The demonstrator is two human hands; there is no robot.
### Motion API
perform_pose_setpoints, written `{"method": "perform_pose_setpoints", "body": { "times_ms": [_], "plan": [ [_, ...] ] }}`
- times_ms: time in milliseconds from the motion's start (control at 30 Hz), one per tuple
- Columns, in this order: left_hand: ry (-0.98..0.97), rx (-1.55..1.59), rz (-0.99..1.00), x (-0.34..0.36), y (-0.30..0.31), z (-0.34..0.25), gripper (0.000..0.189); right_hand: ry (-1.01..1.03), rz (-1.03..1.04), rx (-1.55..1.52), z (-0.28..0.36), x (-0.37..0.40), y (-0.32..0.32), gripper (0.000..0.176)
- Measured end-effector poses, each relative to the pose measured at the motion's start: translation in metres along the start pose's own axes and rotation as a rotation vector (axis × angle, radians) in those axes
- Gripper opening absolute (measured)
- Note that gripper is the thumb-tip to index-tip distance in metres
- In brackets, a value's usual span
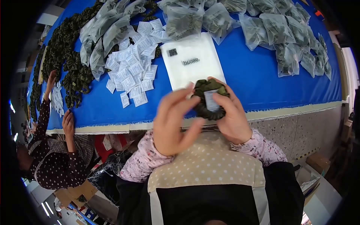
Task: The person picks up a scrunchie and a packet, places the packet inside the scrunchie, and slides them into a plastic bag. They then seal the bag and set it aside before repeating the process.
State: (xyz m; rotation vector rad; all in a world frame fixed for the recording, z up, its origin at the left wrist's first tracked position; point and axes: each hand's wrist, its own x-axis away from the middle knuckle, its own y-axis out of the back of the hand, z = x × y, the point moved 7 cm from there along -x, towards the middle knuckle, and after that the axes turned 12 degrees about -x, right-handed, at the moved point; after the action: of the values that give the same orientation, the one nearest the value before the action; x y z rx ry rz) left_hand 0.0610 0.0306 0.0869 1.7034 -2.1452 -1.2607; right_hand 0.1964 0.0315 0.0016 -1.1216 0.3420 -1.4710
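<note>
My right hand (234, 114) grips a dark green scrunchie (208, 85), fingers behind it and thumb pressing a small white printed packet (212, 100) against its front. At the scrunchie's left side is my left hand (174, 120), blurred, its fingers spread and fingertips close to the ruffled edge. Just beyond both hands lies a frosted white plastic bag (193, 69) with a printed word and a dark square code, flat on the blue table (255, 82). Left of the bag is a loose heap of small white printed packets (131, 69).
Filled frosted bags (275, 28) cover the far right of the table, and more filled bags (108, 30) lie at the far left. A long pile of dark green scrunchies (63, 52) runs along the left. There, another person (60, 165) in dotted sleeves reaches over the table.
</note>
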Motion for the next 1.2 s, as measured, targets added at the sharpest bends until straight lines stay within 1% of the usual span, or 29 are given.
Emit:
{"method": "perform_pose_setpoints", "body": {
  "times_ms": [67, 100, 133, 233, 433, 567, 600, 733, 767, 900, 933, 1067, 1200],
  "plan": [
    [0.112, -0.185, -0.145, 0.001, 0.007, 0.031, 0.030, 0.015, -0.083, -0.002, 0.014, 0.007, 0.012, 0.050],
    [0.115, -0.182, -0.144, 0.001, 0.004, 0.039, 0.030, 0.043, -0.100, 0.005, 0.019, 0.010, 0.023, 0.049],
    [0.070, -0.257, -0.100, 0.001, -0.003, 0.045, 0.030, 0.070, -0.114, 0.013, 0.023, 0.012, 0.032, 0.049],
    [-0.068, -0.481, 0.039, 0.004, -0.025, 0.055, 0.028, 0.109, -0.136, -0.009, 0.041, 0.020, 0.034, 0.048],
    [-0.042, -0.509, -0.004, 0.007, -0.046, 0.059, 0.030, 0.116, -0.148, 0.072, 0.052, 0.022, 0.034, 0.049],
    [-0.009, -0.629, -0.100, 0.010, -0.048, 0.057, 0.040, 0.011, -0.108, 0.109, 0.039, 0.019, 0.021, 0.049],
    [-0.008, -0.629, -0.098, 0.010, -0.047, 0.056, 0.040, 0.009, -0.109, 0.108, 0.037, 0.019, 0.018, 0.049],
    [0.014, -0.670, -0.049, 0.004, -0.042, 0.052, 0.053, -0.123, -0.006, 0.195, 0.021, 0.010, 0.000, 0.044],
    [0.010, -0.668, -0.050, 0.003, -0.041, 0.051, 0.053, -0.118, -0.007, 0.195, 0.020, 0.007, -0.001, 0.044],
    [0.012, -0.511, -0.010, 0.003, -0.035, 0.052, 0.069, -0.345, -0.039, 0.150, 0.005, -0.006, -0.002, 0.031],
    [0.005, -0.508, -0.011, 0.003, -0.035, 0.051, 0.069, -0.338, -0.040, 0.149, 0.007, -0.010, 0.000, 0.031],
    [0.054, -0.261, -0.008, 0.003, -0.039, 0.051, 0.085, -0.438, -0.073, 0.171, 0.005, -0.023, 0.009, 0.028],
    [0.013, -0.213, 0.037, -0.004, -0.033, 0.040, 0.079, -0.452, -0.086, 0.262, 0.015, -0.029, 0.003, 0.026]
  ]
}}
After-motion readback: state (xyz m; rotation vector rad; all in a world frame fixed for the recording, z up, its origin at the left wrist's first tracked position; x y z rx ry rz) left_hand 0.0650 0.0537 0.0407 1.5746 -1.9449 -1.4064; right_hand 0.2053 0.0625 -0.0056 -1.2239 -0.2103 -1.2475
